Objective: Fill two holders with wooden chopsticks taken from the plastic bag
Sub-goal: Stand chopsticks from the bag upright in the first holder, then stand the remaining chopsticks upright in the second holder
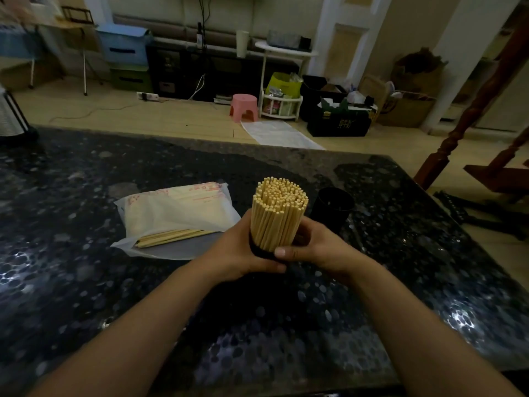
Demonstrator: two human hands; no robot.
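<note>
Both hands wrap one black holder [259, 250] packed with upright chopsticks [277, 213]: left hand [240, 253] and right hand [310, 246] each have a closed grip on it, mid-desk [86, 282]. Second black holder [332, 209] stands just behind-right. Plastic bag [174, 216] lies left, a few loose chopsticks [174, 236] at its mouth.

Head view. Both hands, left hand [240, 250] and right hand [315, 247], grip a black holder [262, 250] packed with upright wooden chopsticks [277, 210] near the centre of the dark speckled worktop [86, 282]. An empty second holder [333, 207] stands just beside it, toward the right edge; a plastic bag [174, 216] with loose chopsticks [171, 237] lies left.
</note>
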